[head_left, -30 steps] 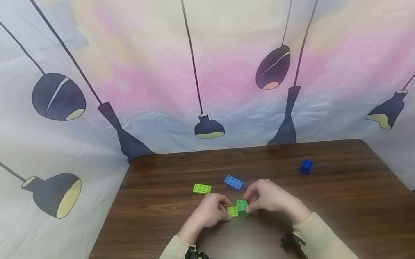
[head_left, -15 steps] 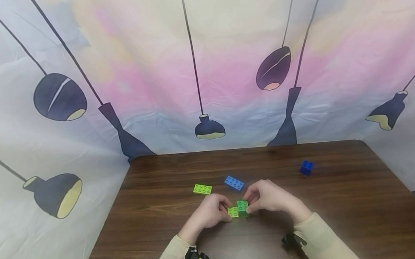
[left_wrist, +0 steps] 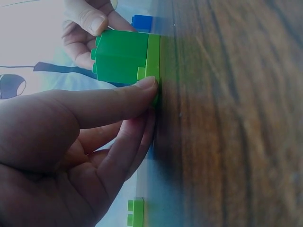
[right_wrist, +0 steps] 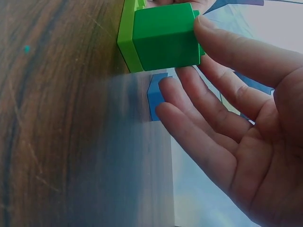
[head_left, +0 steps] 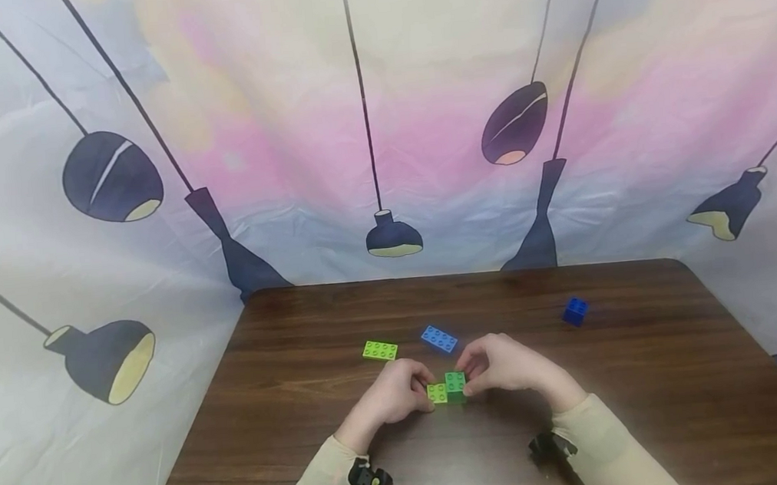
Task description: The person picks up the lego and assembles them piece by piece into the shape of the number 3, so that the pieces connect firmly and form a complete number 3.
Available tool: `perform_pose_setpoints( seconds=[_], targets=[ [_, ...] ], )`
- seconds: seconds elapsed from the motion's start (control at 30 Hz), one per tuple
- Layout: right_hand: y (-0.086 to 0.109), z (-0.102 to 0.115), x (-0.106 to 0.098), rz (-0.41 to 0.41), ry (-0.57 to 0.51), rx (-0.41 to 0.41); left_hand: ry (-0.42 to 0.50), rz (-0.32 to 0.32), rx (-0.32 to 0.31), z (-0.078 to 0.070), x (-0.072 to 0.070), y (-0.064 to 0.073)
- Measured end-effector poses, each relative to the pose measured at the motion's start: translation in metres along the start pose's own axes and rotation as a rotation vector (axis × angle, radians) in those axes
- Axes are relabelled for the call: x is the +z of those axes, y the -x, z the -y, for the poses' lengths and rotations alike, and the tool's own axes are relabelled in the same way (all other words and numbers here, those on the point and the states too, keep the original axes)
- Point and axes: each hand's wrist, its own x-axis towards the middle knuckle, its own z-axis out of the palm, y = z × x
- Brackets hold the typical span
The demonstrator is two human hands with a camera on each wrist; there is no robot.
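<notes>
A thin lime-green building brick [head_left: 436, 394] lies flat on the table in the head view, with a taller green brick [head_left: 455, 381] seated on its right half. At the plate's left end my left hand [head_left: 393, 391] pinches it between thumb and fingertips. My right hand [head_left: 512, 362] holds the green brick at its right side, thumb near the front corner and fingers toward the back. In the left wrist view, the green brick [left_wrist: 124, 56] sits flush on the lime brick [left_wrist: 153, 54]. The right wrist view shows my right thumb at the green brick's [right_wrist: 165, 37] studded top edge.
Behind the hands lie a second flat lime-green brick [head_left: 380, 350] and a flat light-blue brick [head_left: 439, 339]. A dark blue brick [head_left: 576, 311] stands at the back right of the brown wooden table [head_left: 294, 435]. A printed cloth [head_left: 442, 60] hangs behind the table.
</notes>
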Motion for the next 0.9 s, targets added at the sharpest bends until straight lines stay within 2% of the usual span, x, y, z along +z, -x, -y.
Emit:
perform_pose_setpoints(
  seconds=[0.17,0.27,0.6,0.9],
  targets=[
    [-0.001,-0.003,-0.003,0.016,-0.006,-0.028,-0.001,0.004,-0.018,-0.001,0.0,0.0],
    [-0.002,-0.005,-0.005,-0.004,-0.002,-0.038,0.0,0.006,-0.023,-0.002,0.0,0.0],
    [-0.013,-0.013,-0.007,-0.21,-0.025,0.034,0.006,0.002,-0.016,-0.002,-0.001,0.002],
    [-0.031,-0.017,0.003,-0.31,-0.076,0.078,0.001,0.002,-0.008,-0.003,-0.001,0.002]
  ],
)
